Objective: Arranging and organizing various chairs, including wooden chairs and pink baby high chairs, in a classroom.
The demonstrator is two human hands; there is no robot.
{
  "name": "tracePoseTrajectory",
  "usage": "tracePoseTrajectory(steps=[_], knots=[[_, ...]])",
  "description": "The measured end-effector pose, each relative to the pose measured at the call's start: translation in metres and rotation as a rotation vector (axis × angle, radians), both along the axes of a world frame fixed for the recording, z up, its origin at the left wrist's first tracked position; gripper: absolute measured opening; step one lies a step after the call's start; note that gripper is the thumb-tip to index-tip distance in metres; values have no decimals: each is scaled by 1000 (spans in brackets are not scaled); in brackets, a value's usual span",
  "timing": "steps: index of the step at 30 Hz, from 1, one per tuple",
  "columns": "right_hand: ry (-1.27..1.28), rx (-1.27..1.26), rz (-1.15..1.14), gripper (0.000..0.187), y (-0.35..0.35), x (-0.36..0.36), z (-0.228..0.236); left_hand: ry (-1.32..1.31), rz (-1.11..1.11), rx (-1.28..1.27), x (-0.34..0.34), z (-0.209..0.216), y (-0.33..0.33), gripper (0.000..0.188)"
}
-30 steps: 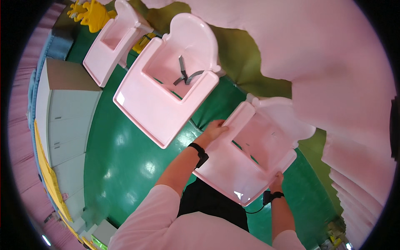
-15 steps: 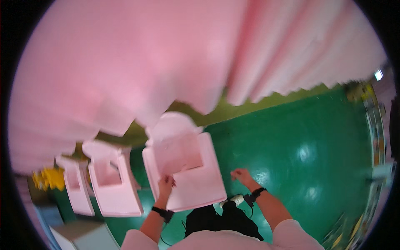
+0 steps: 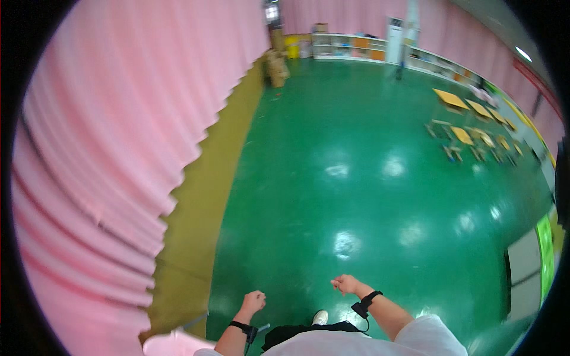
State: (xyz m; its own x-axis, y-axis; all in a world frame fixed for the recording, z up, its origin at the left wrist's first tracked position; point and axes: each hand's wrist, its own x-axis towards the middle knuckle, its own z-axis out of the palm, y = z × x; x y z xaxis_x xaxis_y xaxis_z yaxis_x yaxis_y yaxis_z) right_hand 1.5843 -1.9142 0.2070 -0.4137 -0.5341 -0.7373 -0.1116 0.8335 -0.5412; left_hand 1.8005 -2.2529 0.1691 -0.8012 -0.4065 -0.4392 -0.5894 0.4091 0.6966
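Note:
Held low in front of my body, my left hand [image 3: 254, 300] is loosely closed, with nothing visible in it. My right hand [image 3: 349, 285] hangs to its right, fingers curled in and also without anything to be seen in them. Neither touches any object; the green floor [image 3: 285, 237] lies below both. Each wrist wears a black strap with a small dark box. At the lower left, nearest my left forearm, the edge of a pink plastic piece of furniture [image 3: 175, 344] shows, mostly cut off by the picture's rim.
A pleated pink curtain [image 3: 119, 148] runs along the left above an olive strip [image 3: 205, 202]. Cardboard boxes [image 3: 276, 68] and white shelves [image 3: 349, 54] stand far off. Several yellow-topped desks [image 3: 451, 99] and chairs [image 3: 462, 136] are at the right. A grey-white panel [image 3: 525, 276] stands nearer right.
My view has swung right and up, from the pink plastic furniture to the long room. My left hand, earlier over the nearest pink piece, is now above the floor.

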Motion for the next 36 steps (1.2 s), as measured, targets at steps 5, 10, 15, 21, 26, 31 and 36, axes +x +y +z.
tracePoseTrajectory(steps=[5,10,15,21,26,31,36], knots=[[502,-371,-307,48,148,-4,-74,-69,-363,-156,-105,-32,-24,23],[-140,-324,-1192,29,273,-5,-149,-570,-328,104,-214,-49,-31,31],[-277,-25,-1485,24,371,-10,-159,-489,-263,-125,-372,-26,3,32],[-450,169,-1544,26,426,-98,-125,-221,-582,-200,-628,-72,56,33],[-242,-94,-1661,28,460,-270,-80,-246,-735,294,-872,-1,263,27],[-104,-116,-1673,27,525,-454,-79,105,-1157,75,-1053,33,418,26],[-96,52,-1507,25,594,-657,-97,5,-1104,-16,-1177,-4,418,30]])
